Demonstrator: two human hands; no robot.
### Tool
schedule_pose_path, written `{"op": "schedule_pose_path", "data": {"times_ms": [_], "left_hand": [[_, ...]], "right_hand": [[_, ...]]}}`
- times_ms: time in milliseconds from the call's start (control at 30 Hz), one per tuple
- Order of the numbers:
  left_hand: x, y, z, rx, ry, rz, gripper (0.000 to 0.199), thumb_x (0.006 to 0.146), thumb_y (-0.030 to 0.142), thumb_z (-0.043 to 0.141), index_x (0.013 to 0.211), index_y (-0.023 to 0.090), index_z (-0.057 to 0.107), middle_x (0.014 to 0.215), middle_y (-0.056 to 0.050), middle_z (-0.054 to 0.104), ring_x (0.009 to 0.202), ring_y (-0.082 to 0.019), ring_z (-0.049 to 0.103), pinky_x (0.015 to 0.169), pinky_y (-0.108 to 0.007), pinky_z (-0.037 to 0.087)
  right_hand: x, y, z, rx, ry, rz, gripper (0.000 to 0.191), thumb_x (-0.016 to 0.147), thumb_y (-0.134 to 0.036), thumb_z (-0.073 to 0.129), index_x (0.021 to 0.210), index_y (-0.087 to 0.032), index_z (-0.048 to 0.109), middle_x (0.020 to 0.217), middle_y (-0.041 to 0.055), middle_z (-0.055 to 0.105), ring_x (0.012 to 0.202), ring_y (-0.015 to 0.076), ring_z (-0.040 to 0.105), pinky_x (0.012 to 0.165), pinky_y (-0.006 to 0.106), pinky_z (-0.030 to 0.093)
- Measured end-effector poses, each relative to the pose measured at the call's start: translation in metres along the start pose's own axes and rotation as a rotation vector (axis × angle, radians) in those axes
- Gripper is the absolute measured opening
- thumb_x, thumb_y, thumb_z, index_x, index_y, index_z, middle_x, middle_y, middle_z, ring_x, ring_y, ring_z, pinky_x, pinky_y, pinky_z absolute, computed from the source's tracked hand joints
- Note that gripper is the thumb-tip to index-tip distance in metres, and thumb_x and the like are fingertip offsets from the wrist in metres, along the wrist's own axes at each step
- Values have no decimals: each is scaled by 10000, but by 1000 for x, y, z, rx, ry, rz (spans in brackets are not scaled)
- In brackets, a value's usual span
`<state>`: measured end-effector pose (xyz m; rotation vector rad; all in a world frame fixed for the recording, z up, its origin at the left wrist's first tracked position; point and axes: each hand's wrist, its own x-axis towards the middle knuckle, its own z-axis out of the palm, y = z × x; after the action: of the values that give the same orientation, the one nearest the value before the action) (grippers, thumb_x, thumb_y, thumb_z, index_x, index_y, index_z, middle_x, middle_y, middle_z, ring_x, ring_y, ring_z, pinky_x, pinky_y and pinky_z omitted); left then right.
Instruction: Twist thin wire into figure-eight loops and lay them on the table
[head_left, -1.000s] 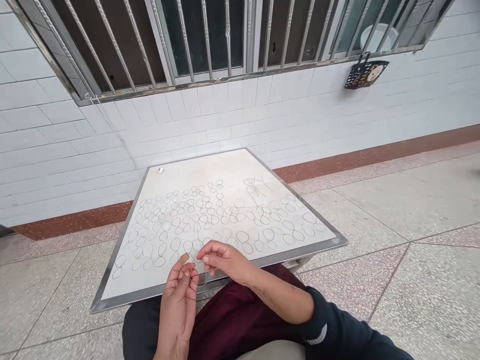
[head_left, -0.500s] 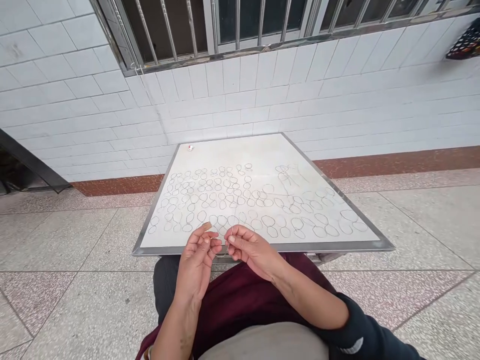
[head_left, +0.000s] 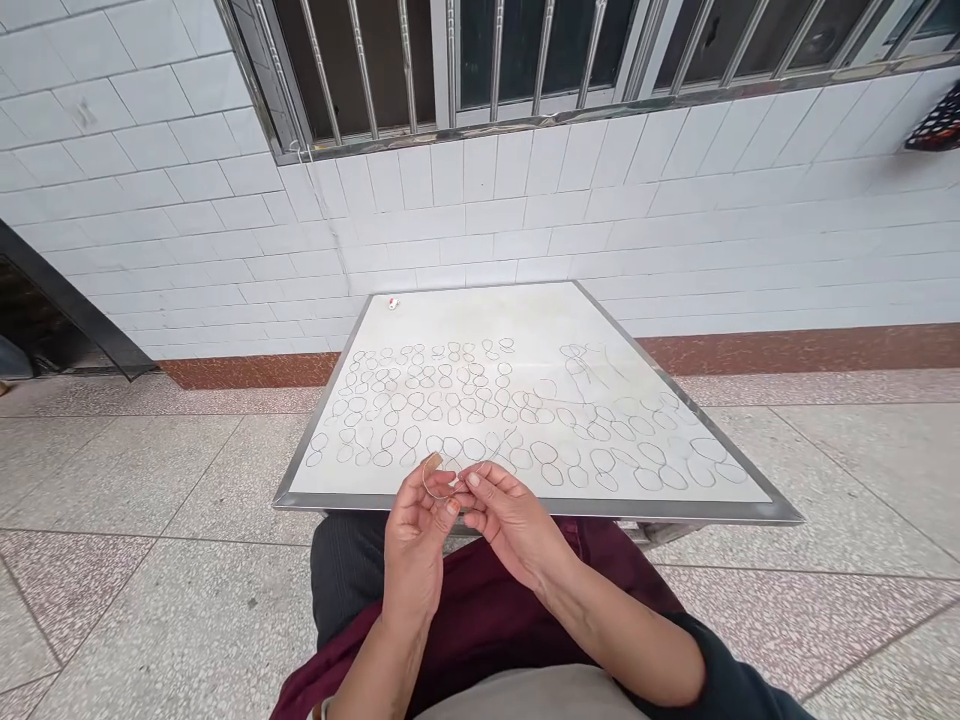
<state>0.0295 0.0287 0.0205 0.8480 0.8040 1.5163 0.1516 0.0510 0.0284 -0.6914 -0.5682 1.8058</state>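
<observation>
My left hand (head_left: 414,545) and my right hand (head_left: 512,520) are raised just over the near edge of a white, metal-edged board (head_left: 480,320). Between their fingertips, both pinch a thin wire loop (head_left: 437,478). Many similar oval wire loops (head_left: 450,410) lie in rows across the board, some with trailing ends. A tangle of wire (head_left: 581,368) lies towards the far right. A tiny red-and-white object (head_left: 393,303) sits near the far corner.
The board rests across my lap, over dark trousers and a maroon cloth (head_left: 487,630). Speckled floor tiles (head_left: 172,600) surround it. Behind it stand a white tiled wall (head_left: 450,230) with a brown skirting strip and a barred window (head_left: 450,70).
The view has swung and levelled, so the board sits squarer. My hands have moved slightly right, and the wire loop now shows more clearly above my left fingers.
</observation>
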Motion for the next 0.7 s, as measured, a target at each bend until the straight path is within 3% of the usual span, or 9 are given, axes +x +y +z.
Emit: {"op": "schedule_pose_path", "data": {"times_ms": [200, 367, 467, 567, 700], "left_hand": [[-1, -5, -2, 3, 74, 81, 465, 802, 216, 709, 1249, 276, 596, 1004, -30, 647, 943, -127, 595, 898, -257, 468], [2, -7, 1, -64, 84, 37, 589, 802, 175, 706, 1336, 311, 498, 1021, -13, 645, 953, -109, 590, 891, -239, 470], [2, -6, 3, -73, 46, -75, 599, 817, 183, 693, 1361, 303, 474, 1060, -28, 665, 953, -108, 603, 890, -238, 472], [3, -6, 3, -88, 28, -162, 559, 799, 178, 710, 1318, 276, 527, 1018, -27, 693, 820, -86, 621, 823, -220, 491], [4, -8, 3, -84, 87, -102, 505, 756, 152, 744, 1229, 254, 600, 864, 12, 694, 724, -75, 614, 759, -204, 503]], "right_hand": [[-7, 6, 2, 181, 49, 144, 185, 721, -246, 818, 784, -155, 670, 757, -14, 679, 620, 44, 607, 475, 108, 446], [-6, 14, -3, 314, 41, 260, 164, 737, -200, 804, 791, -139, 662, 758, -3, 671, 580, 36, 580, 439, 98, 431], [-5, 15, -7, 426, -5, 399, 165, 757, -188, 787, 843, -125, 661, 740, -9, 648, 547, 18, 549, 411, 76, 410], [-4, 15, -10, 511, -64, 485, 163, 780, -172, 766, 886, -119, 654, 746, -9, 638, 547, 11, 547, 405, 59, 407], [-4, 15, -11, 516, -69, 471, 149, 809, -153, 735, 925, -112, 650, 750, -2, 633, 546, 19, 556, 395, 68, 406]]}}
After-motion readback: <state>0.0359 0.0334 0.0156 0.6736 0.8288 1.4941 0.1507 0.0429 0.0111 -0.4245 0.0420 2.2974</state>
